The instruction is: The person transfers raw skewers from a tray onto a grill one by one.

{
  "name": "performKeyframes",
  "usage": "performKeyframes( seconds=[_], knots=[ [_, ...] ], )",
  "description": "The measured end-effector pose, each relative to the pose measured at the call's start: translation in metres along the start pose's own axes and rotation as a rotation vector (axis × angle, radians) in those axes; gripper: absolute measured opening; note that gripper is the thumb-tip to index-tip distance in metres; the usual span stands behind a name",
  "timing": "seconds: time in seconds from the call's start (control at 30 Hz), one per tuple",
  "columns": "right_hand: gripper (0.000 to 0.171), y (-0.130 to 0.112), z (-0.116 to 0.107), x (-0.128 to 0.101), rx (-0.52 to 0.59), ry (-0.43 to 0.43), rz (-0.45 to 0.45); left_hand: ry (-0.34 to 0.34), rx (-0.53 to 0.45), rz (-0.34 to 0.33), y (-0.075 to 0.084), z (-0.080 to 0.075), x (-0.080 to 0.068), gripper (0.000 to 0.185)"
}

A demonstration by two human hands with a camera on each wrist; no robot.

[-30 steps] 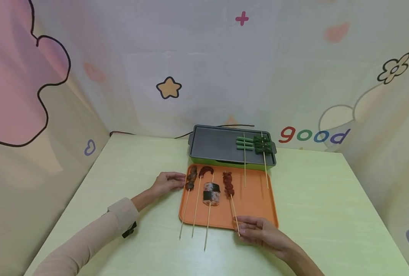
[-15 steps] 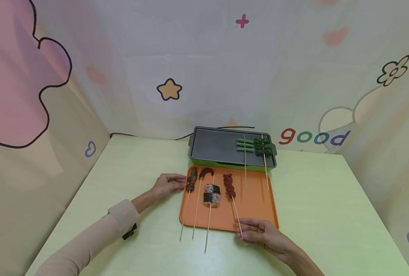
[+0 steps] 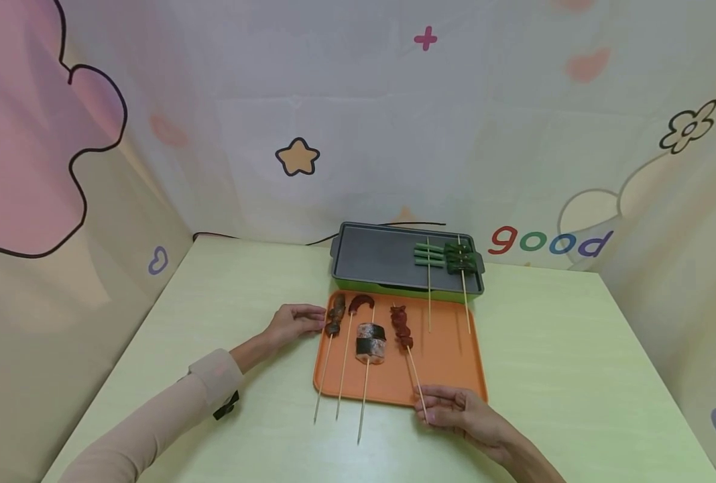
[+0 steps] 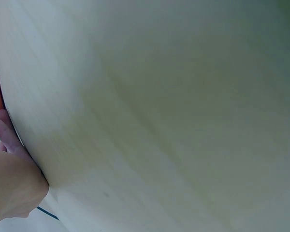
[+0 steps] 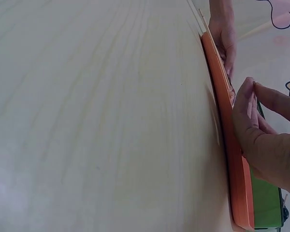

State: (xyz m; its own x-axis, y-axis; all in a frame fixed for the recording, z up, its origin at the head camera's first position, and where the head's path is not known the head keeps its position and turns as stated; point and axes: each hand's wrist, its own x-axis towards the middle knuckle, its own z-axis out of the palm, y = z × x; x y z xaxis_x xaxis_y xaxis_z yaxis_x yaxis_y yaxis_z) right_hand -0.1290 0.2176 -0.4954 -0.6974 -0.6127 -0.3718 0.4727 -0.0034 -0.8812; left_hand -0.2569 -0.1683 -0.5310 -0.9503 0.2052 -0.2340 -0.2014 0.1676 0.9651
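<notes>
In the head view my left hand [image 3: 291, 323] reaches to the left rim of the orange tray [image 3: 448, 382], its fingers fairly straight and touching the edge. My right hand [image 3: 462, 417] pinches the lower end of the stick of a red meat skewer [image 3: 401, 326] at the tray's front edge; its meat lies over the tray. To its left lie a skewer of dark brown pieces [image 3: 336, 315], one with a curved dark red piece [image 3: 361, 302], and one with a black-banded white roll [image 3: 370, 342]. The right wrist view shows the right hand [image 5: 263, 130] with thumb and finger together.
Behind the tray stands a green griddle with a dark grey plate [image 3: 376, 251]. On its right part lie a skewer of green stalks [image 3: 429, 254] and one of dark green leaves [image 3: 459, 257], their sticks overhanging the tray. A printed curtain [image 3: 358, 114] encloses the pale table [image 3: 545, 349].
My right hand has moved slightly to the right and toward me, and the stick end of the red meat skewer has swung right with it. The left hand stays at the tray's rim.
</notes>
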Motion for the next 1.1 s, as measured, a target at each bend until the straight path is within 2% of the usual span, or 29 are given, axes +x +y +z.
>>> performKeyframes(
  seconds=[0.5,0.67,0.87,1.1],
  knots=[
    [0.061,0.003,-0.002,-0.004,-0.026,-0.02,-0.027,0.01,-0.006,0.004,0.0,0.001,0.0,0.036],
    [0.062,0.001,0.0,-0.005,-0.045,0.006,-0.041,0.006,-0.009,0.009,0.001,0.002,0.001,0.036],
    [0.061,0.001,0.005,-0.005,-0.12,0.063,-0.038,0.01,-0.004,0.003,0.0,0.002,0.001,0.036],
    [0.059,-0.003,0.008,-0.004,-0.205,0.054,-0.112,0.011,-0.007,0.009,0.001,0.002,0.001,0.035]
  ],
)
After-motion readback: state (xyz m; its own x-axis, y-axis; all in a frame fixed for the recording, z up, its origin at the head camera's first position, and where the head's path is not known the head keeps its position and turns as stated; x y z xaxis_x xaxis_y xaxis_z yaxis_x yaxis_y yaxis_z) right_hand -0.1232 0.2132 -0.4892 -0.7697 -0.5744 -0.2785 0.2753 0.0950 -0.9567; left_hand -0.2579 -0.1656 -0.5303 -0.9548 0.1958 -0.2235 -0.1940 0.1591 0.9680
